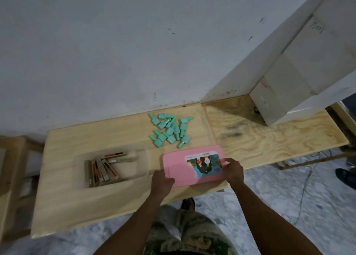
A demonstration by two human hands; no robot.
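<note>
- A pink plastic case (pixel 181 170) is sitting at the very front edge of a plywood table (pixel 96 206); a slackening grip could be sending it over onto the floor.
- Pushed forward carelessly, it could be scattering the teal bottles (pixel 169 129) heaped just behind it, or bumping the clear tray (pixel 140 149) beside it.
- The left hand (pixel 161 183) is clasping the case's near-left corner, while the right hand (pixel 233 171) is pinching its right edge, thumb on the picture label; whether the case is resting or lifted is unclear.
</note>
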